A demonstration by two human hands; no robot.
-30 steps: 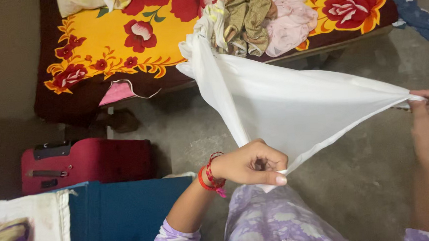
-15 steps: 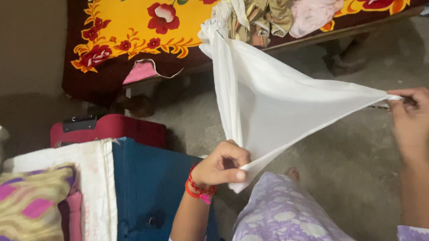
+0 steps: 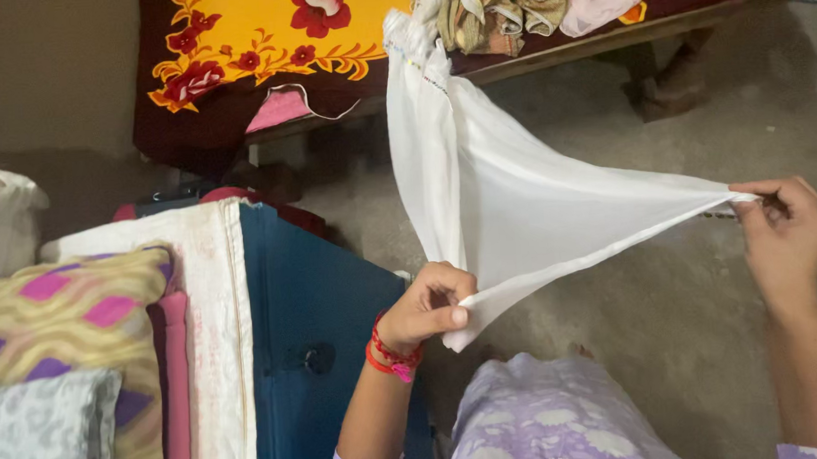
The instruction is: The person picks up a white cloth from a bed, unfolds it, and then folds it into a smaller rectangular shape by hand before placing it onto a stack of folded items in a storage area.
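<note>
A: What are the hands doing?
B: The left hand point(image 3: 425, 306) pinches one corner of the white cloth point(image 3: 511, 204), low in the middle. The right hand point(image 3: 787, 230) pinches another corner at the right edge.
A: And the rest?
B: It stretches up to the flowery bed point(image 3: 246, 41) at the top.

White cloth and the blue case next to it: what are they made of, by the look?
White cloth: thin woven fabric, probably cotton or a synthetic blend; matte, slightly see-through, pulling into soft creases between the left hand and right hand. Blue case: looks like fabric-covered luggage; flat, dull surface with a dark fitting, no shine. Exact fibre cannot be told.
</note>
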